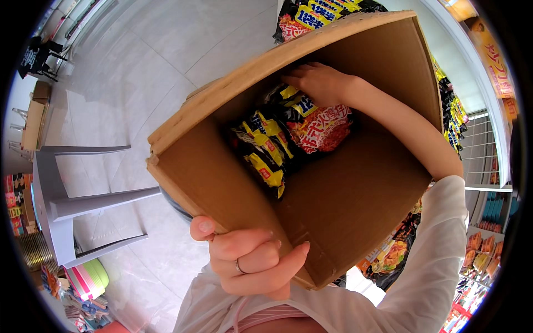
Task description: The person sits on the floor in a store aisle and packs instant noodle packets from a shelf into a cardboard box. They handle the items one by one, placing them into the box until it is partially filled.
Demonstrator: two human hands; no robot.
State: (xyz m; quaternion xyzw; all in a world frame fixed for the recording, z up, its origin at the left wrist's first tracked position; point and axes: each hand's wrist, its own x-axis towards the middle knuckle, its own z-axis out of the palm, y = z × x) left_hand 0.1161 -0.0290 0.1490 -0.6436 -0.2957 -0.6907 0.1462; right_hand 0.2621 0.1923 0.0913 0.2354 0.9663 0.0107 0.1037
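Note:
A cardboard box [349,183] is tipped so that its open top faces me. Gripping the box wall at its near left edge is my left hand [252,258], with a ring on one finger. Deep inside, my right hand [318,83] touches a black, yellow and red plastic food packet [320,129] near the upper wall; its fingertips are partly in shadow, so its hold on the packet is unclear. Several similar black and yellow packets [266,150] lie beside it, towards the left side of the box.
More such packets [316,16] stand beyond the box, and others [454,112] sit by the shelf at right. A grey plastic stool [62,208] lies on the tiled floor at left, near pink and green basins [89,279]. A wire rack [479,145] stands right.

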